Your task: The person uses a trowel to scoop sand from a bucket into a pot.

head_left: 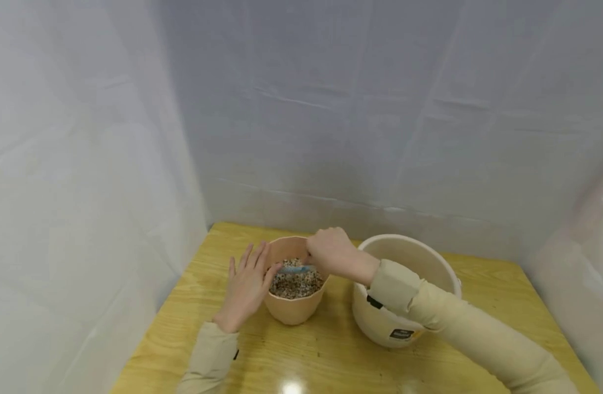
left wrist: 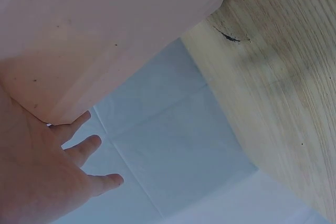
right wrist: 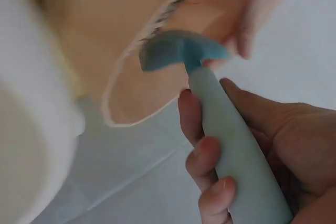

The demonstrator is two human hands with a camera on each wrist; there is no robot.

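Head view: a pink pot (head_left: 294, 306) holding speckled gravel (head_left: 296, 283) stands on the wooden table (head_left: 331, 355), toward the table's back left corner and just left of a cream bucket (head_left: 395, 323); a narrow gap of bare wood separates the two. The left hand (head_left: 246, 289) lies flat against the pot's left wall, fingers straight and spread, gripping nothing. The right hand (head_left: 333, 253) reaches over the pot's right rim, fingers curled round the pale handle of a blue scoop (head_left: 295, 268), whose blade sits over the gravel. Right wrist view confirms the wrapped grip on the scoop (right wrist: 231, 145), blade at the pot rim. White sheeting encloses the table on the back and both sides. Bare wood lies open along the near edge.
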